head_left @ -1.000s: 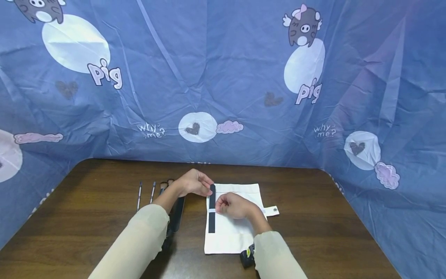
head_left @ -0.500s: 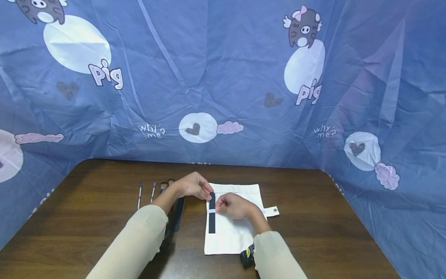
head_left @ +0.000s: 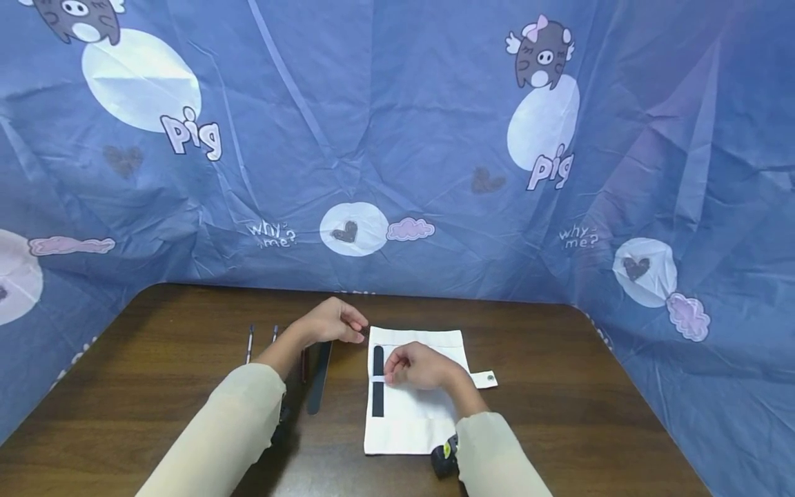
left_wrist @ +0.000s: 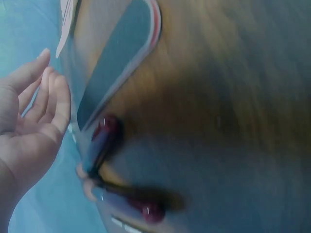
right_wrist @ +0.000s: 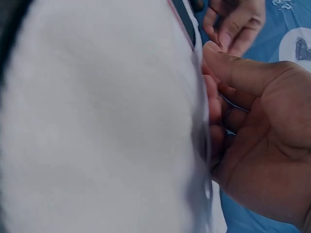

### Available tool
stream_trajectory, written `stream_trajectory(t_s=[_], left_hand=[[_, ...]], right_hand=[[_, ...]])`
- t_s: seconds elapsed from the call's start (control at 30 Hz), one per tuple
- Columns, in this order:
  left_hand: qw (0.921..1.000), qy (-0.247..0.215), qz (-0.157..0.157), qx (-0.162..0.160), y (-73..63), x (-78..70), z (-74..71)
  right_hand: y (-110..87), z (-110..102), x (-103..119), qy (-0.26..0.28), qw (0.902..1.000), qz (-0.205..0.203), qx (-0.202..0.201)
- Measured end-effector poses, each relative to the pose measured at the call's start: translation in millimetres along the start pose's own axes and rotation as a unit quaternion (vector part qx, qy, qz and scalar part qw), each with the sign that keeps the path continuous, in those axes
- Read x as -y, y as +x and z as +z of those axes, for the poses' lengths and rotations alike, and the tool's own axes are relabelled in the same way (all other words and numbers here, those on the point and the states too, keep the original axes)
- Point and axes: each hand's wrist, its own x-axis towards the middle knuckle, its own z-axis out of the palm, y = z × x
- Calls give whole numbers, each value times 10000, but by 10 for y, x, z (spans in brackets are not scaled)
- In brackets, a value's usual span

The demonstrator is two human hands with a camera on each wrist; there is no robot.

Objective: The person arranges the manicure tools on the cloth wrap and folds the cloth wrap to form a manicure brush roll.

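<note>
A white cloth roll-up pouch (head_left: 410,438) lies unrolled on the table. A black nail file (head_left: 378,400) lies lengthwise along its left side, under a white elastic band (head_left: 377,378). My right hand (head_left: 419,366) pinches this band beside the file, fingers curled. Past the pouch's upper left edge, my left hand (head_left: 335,321) is raised, fingers loosely bent and holding nothing. A second nail file (left_wrist: 121,53), dark with a pale and red edge, lies on the table below it. The right wrist view shows mostly white cloth, with the first file's edge (right_wrist: 182,19) at the top.
Two thin pale sticks (head_left: 250,342) lie left of the left forearm. Brushes with dark red ends (left_wrist: 104,128) lie close to the second file, partly hidden by the arm in the head view. A snap strap (head_left: 484,379) sticks out from the pouch's right side.
My left hand slid the nail file down under the band, let it go and moved up and left off the pouch. My right hand has stayed at the band.
</note>
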Motion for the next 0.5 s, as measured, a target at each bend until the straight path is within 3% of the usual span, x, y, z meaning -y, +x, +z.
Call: stream_trajectory(t_s=[0.3, 0.5], left_hand=[[9984, 343, 54, -444, -120, 200, -334], [9948, 639, 168, -770, -152, 313, -467]], right_hand=[[-153, -215, -132, -11, 9996, -57, -266], [-262, -332, -193, -151, 9997, -29, -180]])
